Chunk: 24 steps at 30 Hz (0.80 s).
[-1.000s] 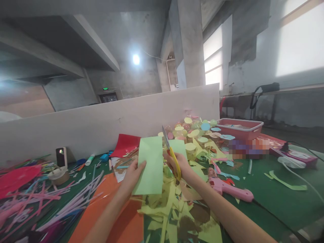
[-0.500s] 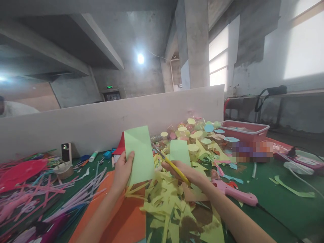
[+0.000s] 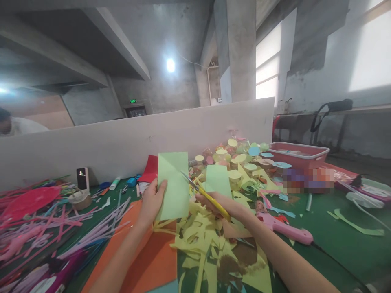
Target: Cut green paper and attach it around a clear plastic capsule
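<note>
My left hand (image 3: pixel 154 198) pinches the green paper (image 3: pixel 173 183) above the orange sheet's (image 3: pixel 152 264) far end; rightward of that sheet, my right hand (image 3: pixel 227 204) grips yellow scissors (image 3: pixel 211 199). I should brace the paper.

yellow-handled scissors (image 3: pixel 214 203) in right hand (image 3: pixel 229 203)

Two slim forearms, the left forearm (image 3: pixel 126 254) and the right forearm (image 3: pixel 284 257), are bare along all the length that shows. Each is smoothly rounded, broad near the picture's lower edge and tapering to a narrow wrist. The left hand (image 3: pixel 150 201) is bare, with a rounded thumb; the right hand (image 3: pixel 228 201) is bare too, its fingers partly hidden. Fingernails are too blurred to describe.
</note>
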### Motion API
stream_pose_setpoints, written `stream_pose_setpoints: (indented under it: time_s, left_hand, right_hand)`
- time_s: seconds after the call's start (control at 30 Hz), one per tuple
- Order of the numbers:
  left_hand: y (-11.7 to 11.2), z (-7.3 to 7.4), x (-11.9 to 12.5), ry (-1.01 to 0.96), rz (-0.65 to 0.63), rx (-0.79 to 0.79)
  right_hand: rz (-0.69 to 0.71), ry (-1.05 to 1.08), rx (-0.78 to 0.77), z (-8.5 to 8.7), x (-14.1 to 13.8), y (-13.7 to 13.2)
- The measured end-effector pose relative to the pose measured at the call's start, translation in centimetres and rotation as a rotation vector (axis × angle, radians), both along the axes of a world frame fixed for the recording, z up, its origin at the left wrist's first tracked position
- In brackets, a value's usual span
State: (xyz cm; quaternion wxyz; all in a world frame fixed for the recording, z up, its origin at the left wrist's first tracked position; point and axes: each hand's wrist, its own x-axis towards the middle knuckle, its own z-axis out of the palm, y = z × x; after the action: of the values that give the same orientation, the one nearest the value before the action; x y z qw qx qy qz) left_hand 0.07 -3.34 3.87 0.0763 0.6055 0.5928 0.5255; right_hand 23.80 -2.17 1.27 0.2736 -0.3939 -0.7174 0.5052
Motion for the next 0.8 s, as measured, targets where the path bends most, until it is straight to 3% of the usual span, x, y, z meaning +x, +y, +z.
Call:
stream_pose_setpoints:
  time_s: [0.37,0.57,0.8]
  left_hand:
    - [0.32,-0.27,-0.25,0.003,-0.006,0.003]
    - [0.06,-0.03,0.07,0.003,0.009,-0.004]
    - [0.29,-0.21,-0.29,0.026,-0.014,-0.008]
  right_hand:
    - [0.037,-0.026,-0.008,0.31,0.05,0.05]
    - [0.059,0.014,-0.03,-0.34,0.17,0.54]
    - [-0.014,-0.062,-0.046,0.08,0.17,-0.02]
